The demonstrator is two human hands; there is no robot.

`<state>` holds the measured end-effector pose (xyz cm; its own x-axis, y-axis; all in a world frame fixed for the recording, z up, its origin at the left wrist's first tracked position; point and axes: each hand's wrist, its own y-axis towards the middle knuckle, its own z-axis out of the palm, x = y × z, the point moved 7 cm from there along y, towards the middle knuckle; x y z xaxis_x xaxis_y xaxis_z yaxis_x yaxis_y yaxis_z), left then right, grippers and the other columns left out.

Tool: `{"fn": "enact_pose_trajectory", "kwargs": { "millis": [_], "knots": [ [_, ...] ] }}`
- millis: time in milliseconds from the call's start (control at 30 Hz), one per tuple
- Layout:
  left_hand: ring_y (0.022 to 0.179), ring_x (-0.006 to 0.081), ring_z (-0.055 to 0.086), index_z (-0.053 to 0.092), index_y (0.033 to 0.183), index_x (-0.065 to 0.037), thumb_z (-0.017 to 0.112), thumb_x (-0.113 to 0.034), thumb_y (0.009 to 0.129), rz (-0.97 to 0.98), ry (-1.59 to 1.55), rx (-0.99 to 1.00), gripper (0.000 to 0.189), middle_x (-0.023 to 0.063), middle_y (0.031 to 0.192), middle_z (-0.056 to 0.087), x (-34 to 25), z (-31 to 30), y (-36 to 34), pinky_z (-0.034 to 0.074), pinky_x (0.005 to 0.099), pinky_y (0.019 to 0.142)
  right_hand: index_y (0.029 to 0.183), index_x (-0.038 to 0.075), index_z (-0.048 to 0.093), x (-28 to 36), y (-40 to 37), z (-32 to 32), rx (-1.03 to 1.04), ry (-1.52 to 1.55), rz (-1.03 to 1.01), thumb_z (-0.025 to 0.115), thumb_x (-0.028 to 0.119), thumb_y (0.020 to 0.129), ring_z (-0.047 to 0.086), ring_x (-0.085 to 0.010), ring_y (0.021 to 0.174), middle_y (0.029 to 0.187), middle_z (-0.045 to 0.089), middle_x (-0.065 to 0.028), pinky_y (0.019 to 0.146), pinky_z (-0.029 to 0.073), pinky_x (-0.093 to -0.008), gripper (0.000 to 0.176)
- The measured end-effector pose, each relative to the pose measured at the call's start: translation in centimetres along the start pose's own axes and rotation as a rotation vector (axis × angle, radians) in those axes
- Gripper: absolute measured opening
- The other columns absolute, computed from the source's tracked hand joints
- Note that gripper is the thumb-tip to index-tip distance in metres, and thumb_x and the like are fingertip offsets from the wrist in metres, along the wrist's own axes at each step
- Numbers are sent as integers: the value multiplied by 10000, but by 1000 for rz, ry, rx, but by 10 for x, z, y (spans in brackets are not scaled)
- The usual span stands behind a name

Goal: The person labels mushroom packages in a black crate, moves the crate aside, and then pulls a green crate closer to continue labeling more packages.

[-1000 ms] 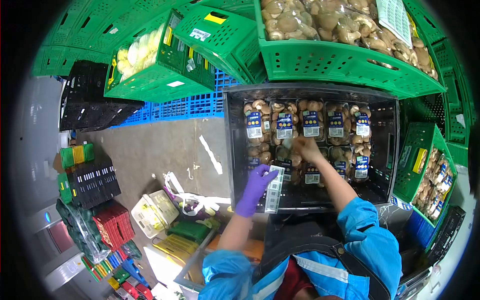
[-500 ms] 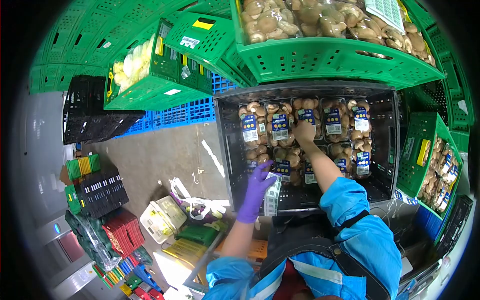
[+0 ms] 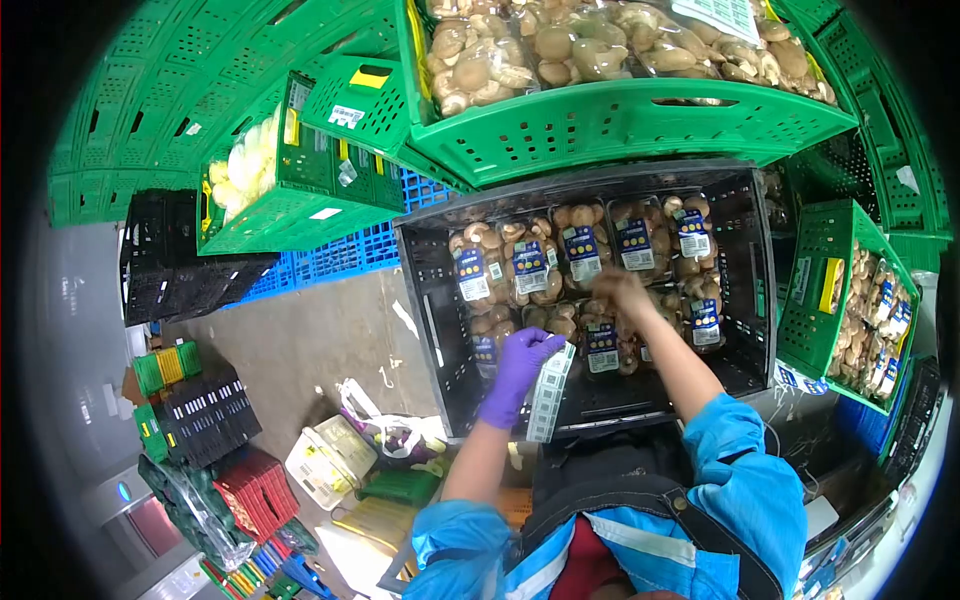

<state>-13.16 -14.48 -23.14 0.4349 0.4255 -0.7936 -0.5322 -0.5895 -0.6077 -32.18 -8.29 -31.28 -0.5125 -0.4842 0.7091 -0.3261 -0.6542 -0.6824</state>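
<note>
My left hand, in a purple glove, is closed on a strip of printed stickers that hangs down over the near wall of a black crate. Two rows of clear packs of brown mushrooms fill much of this crate, with blue-and-white labels on their tops. My bare right hand hovers above the gap between the rows, close to the near end of a labelled mushroom pack. Motion blurs its fingers, so I cannot tell whether they hold anything. Another mushroom pack lies just below that hand.
A large green crate of mushroom packs stands beyond the black one. To the right, a smaller green crate holds more packs. At left, a green crate with pale vegetables rests by blue pallets. A whitish basket sits on the floor.
My right hand has drawn back from the label on the far-row middle pack towards me. My left hand has turned, showing more of the sticker strip. The whole view has shifted slightly.
</note>
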Motion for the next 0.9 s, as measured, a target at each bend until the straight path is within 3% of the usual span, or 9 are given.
{"fn": "enact_pose_trajectory", "kwargs": {
  "millis": [200, 267, 333, 400, 467, 600, 667, 800, 900],
  "knots": [
    [687, 90, 573, 617, 801, 1, 634, -141, 801, -64, -120, -8, 143, 48, 755, 615, 4, 11, -3, 453, 227, 611, 846, 58, 640, -32, 102, -54, -316, 52, 44, 632, 236, 787, 575, -166, 570, 644, 613, -51, 519, 432, -256, 188],
    [681, 93, 586, 611, 796, 2, 624, -133, 811, -42, -112, -38, 136, 54, 757, 622, 7, 14, 1, 465, 224, 605, 873, 33, 638, -18, 106, -63, -477, -921, -15, 603, 320, 807, 603, -194, 600, 638, 619, -71, 583, 471, -285, 296],
    [597, 60, 514, 633, 794, -15, 681, -215, 792, -136, -199, -93, 205, 1, 676, 587, 17, 14, 6, 398, 204, 549, 908, 8, 626, -39, 98, -79, -490, -836, 98, 578, 403, 816, 621, -203, 665, 716, 630, -76, 638, 487, -297, 408],
    [571, 58, 485, 619, 745, -25, 673, -231, 800, -92, -139, -96, 220, -8, 649, 565, 10, 20, 17, 375, 209, 525, 936, 8, 619, -33, 88, -65, -228, -461, -448, 546, 463, 823, 606, -179, 661, 780, 625, -73, 596, 487, -293, 475],
    [556, 57, 465, 594, 695, -33, 673, -231, 802, -24, -139, -131, 238, -11, 626, 546, -7, 33, 22, 361, 216, 505, 917, 21, 613, 22, -17, -21, 147, -171, 159, 598, 376, 826, 576, -133, 647, 811, 606, -55, 540, 468, -258, 367],
    [563, 59, 474, 583, 683, -39, 667, -237, 809, -22, -209, 28, 249, -4, 623, 545, -32, 72, 29, 372, 223, 499, 799, 40, 609, 43, -74, -3, 534, -232, 13, 615, 307, 827, 497, -59, 540, 671, 575, -3, 502, 406, -191, 268],
    [588, 63, 492, 591, 712, -36, 676, -199, 791, -26, -130, 63, 200, -3, 647, 553, -26, 78, 33, 393, 223, 522, 821, 34, 611, 48, -67, -20, 487, -253, -28, 610, 254, 836, 498, -69, 535, 680, 579, 2, 491, 397, -193, 221],
    [658, 82, 515, 626, 785, -28, 678, -128, 734, -33, 46, 227, 123, 13, 708, 571, -29, 89, 28, 414, 245, 586, 863, 52, 635, 23, 17, -124, -232, -9, -59, 606, 205, 812, 518, -100, 520, 660, 580, -29, 480, 404, -227, 163],
    [802, 126, 540, 608, 848, 5, 668, -127, 729, 45, 87, 172, 187, 72, 847, 573, -23, 86, 31, 433, 273, 683, 819, 63, 636, 13, 55, -145, -299, 146, 25, 576, 265, 820, 564, -124, 573, 666, 602, -55, 512, 421, -246, 211]
  ]
}}
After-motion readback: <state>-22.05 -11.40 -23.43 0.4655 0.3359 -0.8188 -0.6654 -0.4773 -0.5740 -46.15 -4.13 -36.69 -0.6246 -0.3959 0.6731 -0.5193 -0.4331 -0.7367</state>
